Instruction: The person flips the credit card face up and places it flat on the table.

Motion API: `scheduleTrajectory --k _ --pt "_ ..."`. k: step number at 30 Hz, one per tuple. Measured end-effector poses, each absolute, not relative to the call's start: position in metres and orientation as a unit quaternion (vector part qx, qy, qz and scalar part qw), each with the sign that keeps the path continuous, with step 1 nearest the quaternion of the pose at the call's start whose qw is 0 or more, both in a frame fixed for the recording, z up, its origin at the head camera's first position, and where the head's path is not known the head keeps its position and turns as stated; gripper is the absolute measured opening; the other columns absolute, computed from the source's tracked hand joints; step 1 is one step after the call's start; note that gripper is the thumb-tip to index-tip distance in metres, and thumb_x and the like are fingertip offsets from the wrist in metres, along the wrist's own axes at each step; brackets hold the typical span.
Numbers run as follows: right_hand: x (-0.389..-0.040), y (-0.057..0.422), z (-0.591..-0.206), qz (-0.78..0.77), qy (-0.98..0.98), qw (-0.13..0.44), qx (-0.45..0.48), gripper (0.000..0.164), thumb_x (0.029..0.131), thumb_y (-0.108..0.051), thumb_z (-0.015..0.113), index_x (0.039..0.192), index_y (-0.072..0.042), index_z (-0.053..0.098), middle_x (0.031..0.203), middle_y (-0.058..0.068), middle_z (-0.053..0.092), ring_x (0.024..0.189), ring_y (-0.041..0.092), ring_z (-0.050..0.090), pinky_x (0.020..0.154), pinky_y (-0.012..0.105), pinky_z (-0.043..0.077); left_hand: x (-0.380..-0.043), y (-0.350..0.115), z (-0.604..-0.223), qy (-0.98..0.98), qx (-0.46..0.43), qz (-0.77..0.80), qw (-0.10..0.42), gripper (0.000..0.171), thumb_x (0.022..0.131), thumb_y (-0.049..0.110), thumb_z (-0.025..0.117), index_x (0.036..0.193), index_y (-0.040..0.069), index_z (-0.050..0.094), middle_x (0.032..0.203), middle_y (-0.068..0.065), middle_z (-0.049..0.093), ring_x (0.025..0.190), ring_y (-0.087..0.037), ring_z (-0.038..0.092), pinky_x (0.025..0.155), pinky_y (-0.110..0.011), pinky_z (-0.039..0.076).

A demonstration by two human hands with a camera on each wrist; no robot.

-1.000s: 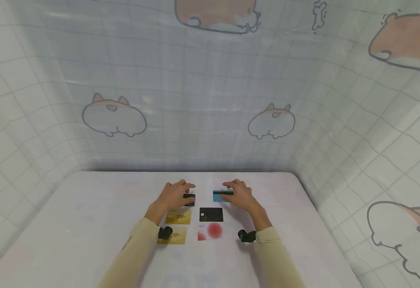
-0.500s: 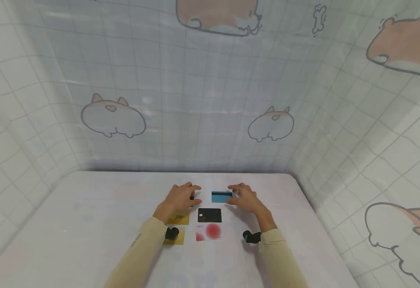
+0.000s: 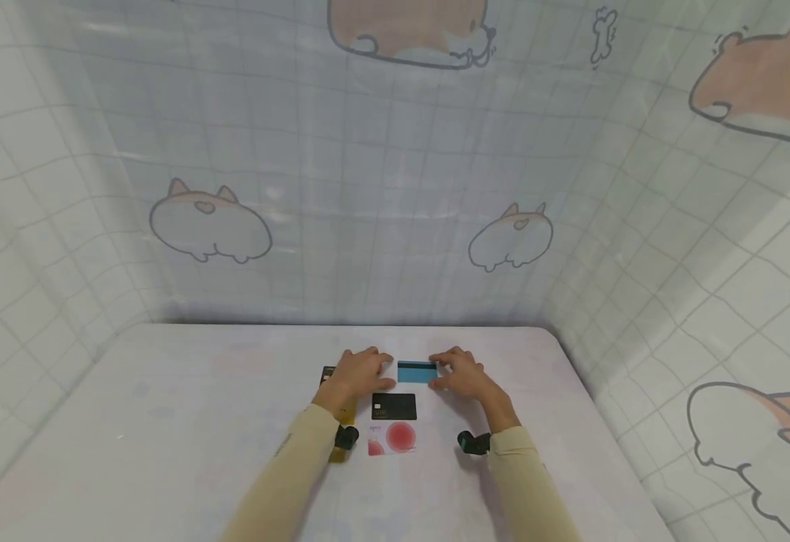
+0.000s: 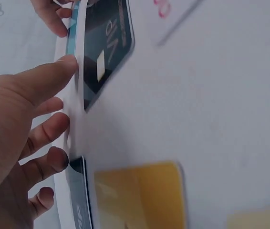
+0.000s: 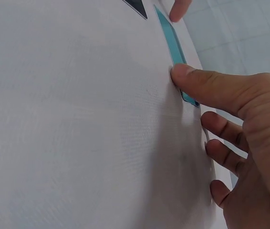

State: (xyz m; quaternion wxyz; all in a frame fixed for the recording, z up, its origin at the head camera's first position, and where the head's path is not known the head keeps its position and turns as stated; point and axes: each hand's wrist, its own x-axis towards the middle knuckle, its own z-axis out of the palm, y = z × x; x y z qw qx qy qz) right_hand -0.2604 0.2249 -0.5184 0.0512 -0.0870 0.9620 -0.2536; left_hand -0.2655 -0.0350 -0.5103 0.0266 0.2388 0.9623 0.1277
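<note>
A blue card (image 3: 417,373) with a dark stripe lies near the back of the table. My right hand (image 3: 465,375) holds its right end, thumb and index finger at opposite long edges. In the right wrist view the thumb (image 5: 186,76) overlaps the card's near edge. My left hand (image 3: 360,376) is just left of the blue card, thumb and index finger spread, with nothing between them. A black VIP card (image 3: 394,406) lies in front of the blue one. Another black card (image 3: 327,373) shows partly behind the left hand.
A pink-and-white card (image 3: 392,438) with a red circle lies nearest me in the middle column. A yellow card (image 4: 140,195) lies to its left, partly hidden by the left arm in the head view. Grid-patterned sheeting (image 3: 368,278) rises behind the table.
My left hand has moved right, off the black card and over to the left end of the blue card. My right hand has shifted slightly right to the card's right end.
</note>
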Motion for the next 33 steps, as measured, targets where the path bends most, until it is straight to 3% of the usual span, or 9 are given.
scheduleTrajectory --k 12,21,33 --pt "-0.264 0.218 -0.513 -0.246 0.964 0.054 -0.083 0.048 0.082 -0.034 0.083 0.125 -0.022 0.068 0.121 0.004 0.057 0.114 0.027 0.045 0.098 0.062 0.036 -0.271 -0.027 -0.505 0.961 0.249 0.111 0.035 0.053 0.091 0.048 0.072 0.137 0.023 0.062 0.105 0.002 0.062 0.095 -0.015 0.057 0.098 -0.053 0.042" --pt "-0.265 0.219 -0.513 -0.247 0.964 0.067 -0.070 0.047 0.081 -0.035 0.084 0.122 -0.021 0.067 0.118 0.003 0.056 0.113 0.029 0.043 0.097 0.061 0.034 -0.272 -0.019 -0.505 0.962 0.257 0.086 0.038 0.058 0.092 0.049 0.070 0.142 0.022 0.057 0.128 -0.003 0.061 0.114 -0.021 0.059 0.101 -0.054 0.041" --pt "-0.261 0.219 -0.512 -0.255 0.962 0.059 -0.075 0.049 0.081 -0.033 0.084 0.125 -0.021 0.067 0.122 0.005 0.057 0.116 0.029 0.043 0.099 0.061 0.034 -0.269 -0.009 -0.505 0.971 0.219 0.093 0.032 0.053 0.089 0.048 0.074 0.134 0.023 0.061 0.122 -0.004 0.063 0.106 -0.022 0.060 0.101 -0.054 0.039"
